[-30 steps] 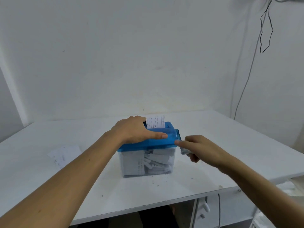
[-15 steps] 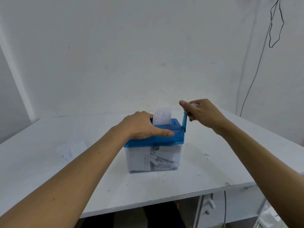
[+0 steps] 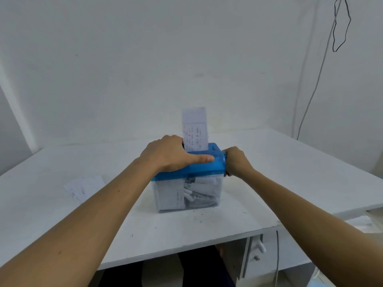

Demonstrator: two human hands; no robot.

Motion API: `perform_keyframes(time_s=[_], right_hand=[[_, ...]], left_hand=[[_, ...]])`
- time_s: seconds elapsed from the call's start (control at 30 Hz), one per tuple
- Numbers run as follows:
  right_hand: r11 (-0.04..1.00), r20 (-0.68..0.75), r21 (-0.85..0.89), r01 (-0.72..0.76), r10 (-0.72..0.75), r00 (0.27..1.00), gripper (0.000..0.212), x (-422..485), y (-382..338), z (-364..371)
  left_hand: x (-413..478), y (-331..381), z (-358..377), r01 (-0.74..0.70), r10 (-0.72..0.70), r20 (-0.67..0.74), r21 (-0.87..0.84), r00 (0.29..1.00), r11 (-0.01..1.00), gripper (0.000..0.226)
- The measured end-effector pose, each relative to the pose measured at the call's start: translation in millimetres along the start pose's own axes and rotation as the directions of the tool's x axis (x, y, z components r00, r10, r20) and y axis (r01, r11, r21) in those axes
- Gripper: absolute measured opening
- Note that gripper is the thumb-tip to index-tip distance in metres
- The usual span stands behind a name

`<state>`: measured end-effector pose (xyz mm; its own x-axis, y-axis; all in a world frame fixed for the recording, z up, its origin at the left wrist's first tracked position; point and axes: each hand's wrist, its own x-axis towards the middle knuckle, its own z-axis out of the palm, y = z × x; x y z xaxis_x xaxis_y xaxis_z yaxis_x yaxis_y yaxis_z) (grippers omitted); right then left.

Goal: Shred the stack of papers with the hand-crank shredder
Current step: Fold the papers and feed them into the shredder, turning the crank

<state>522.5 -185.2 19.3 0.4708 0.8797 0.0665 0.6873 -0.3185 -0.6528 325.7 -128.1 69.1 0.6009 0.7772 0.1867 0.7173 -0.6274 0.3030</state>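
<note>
My left hand (image 3: 170, 156) presses spread on the blue shredder (image 3: 199, 168), centre frame, paper (image 3: 194, 129) upright in it; my right hand (image 3: 236, 162) curls round its hidden crank.

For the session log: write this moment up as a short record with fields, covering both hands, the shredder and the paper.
left hand: palm down on the shredder lid, thumb straight along its front
right hand: curled at the lid's right end, hiding the crank
fed paper: upright in the top slot
bin: clear, holds shreds
loose sheets: flat on table, left of the bin
</note>
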Motion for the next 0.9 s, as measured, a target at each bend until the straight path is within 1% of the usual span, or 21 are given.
perform_keyframes(time_s=[0.1, 0.17, 0.27, 0.33, 0.43, 0.5, 0.57, 0.63, 0.67, 0.77, 0.83, 0.9], right_hand=[[0.999, 0.070, 0.006, -0.048, 0.047, 0.996, 0.025, -18, 8, 4], [0.999, 0.110, 0.022, -0.049, 0.046, 0.993, 0.028, -30, 13, 2], [0.999, 0.148, -0.007, -0.042, 0.043, 0.988, 0.032, -45, 14, -5], [0.999, 0.177, -0.009, -0.032, 0.033, 0.984, 0.032, -55, 13, -12], [0.998, 0.213, 0.057, -0.038, 0.025, 0.977, 0.037, -70, 9, -28], [0.995, 0.238, 0.099, -0.029, 0.005, 0.971, 0.039, -79, 7, -36], [0.978, 0.212, 0.210, -0.004, -0.042, 0.976, 0.037, -84, 1, -48], [0.943, 0.171, 0.329, 0.044, -0.105, 0.980, 0.034, -84, -11, -66], [0.930, 0.159, 0.360, 0.067, -0.132, 0.978, 0.034, -80, -16, -74], [0.924, 0.102, 0.364, 0.117, -0.164, 0.981, 0.039, -58, -30, -86], [0.941, -0.019, 0.303, 0.151, -0.152, 0.988, 0.043, -34, -33, -81], [0.959, -0.152, 0.204, 0.195, -0.166, 0.974, 0.051, -12, -36, -74]], left_hand=[[-1, 2, 0, 0.015, -0.015, -0.010, -0.015, 1.000, 1.000, 0.116], [-2, 3, 0, 0.019, -0.019, -0.012, -0.026, 1.000, 0.999, 0.115], [-2, 3, -1, 0.010, -0.010, 0.013, -0.043, 1.000, 0.999, 0.114], [-3, 5, -1, 0.011, -0.010, 0.023, -0.038, 1.000, 0.999, 0.109], [-2, 5, -3, 0.025, -0.024, 0.024, -0.042, 0.999, 0.999, 0.105], [-1, 5, -3, 0.035, -0.033, 0.051, -0.036, 0.998, 0.999, 0.108], [0, 6, -3, 0.040, -0.039, 0.059, -0.019, 0.997, 0.999, 0.112], [0, 8, -5, 0.045, -0.044, 0.044, -0.009, 0.998, 0.999, 0.111], [-1, 9, -5, 0.045, -0.044, 0.045, -0.014, 0.998, 0.999, 0.112], [-4, 9, -4, 0.033, -0.031, 0.057, -0.032, 0.998, 0.999, 0.118], [-4, 7, -3, 0.037, -0.036, 0.052, -0.025, 0.998, 0.999, 0.110], [-2, 6, -3, 0.033, -0.032, 0.040, -0.027, 0.999, 0.999, 0.100]])
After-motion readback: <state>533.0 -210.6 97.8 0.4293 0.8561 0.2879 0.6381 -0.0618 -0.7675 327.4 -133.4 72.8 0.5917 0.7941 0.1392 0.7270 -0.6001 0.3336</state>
